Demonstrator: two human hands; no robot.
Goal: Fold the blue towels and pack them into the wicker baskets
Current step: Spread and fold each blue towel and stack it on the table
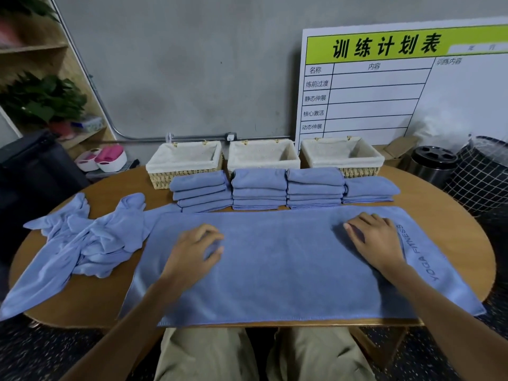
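A blue towel (283, 259) lies spread flat across the front of the wooden table (428, 199). My left hand (192, 254) rests on its left half with fingers bent down onto the cloth. My right hand (376, 240) lies flat on its right half, beside the "YOGA FITNESS" lettering. Behind the towel stand several stacks of folded blue towels (258, 189). A heap of unfolded blue towels (82, 237) lies at the left. Three lined wicker baskets stand along the back: left basket (184, 163), middle basket (262, 155), right basket (342, 155); no towels show inside them.
A white schedule board (398, 86) leans on the wall behind the right basket. A metal bin (431, 163) and a mesh hamper (481, 171) stand at the right. A dark box (30, 171), a shelf with a plant (44, 100) and white tubs (110, 159) are at the left.
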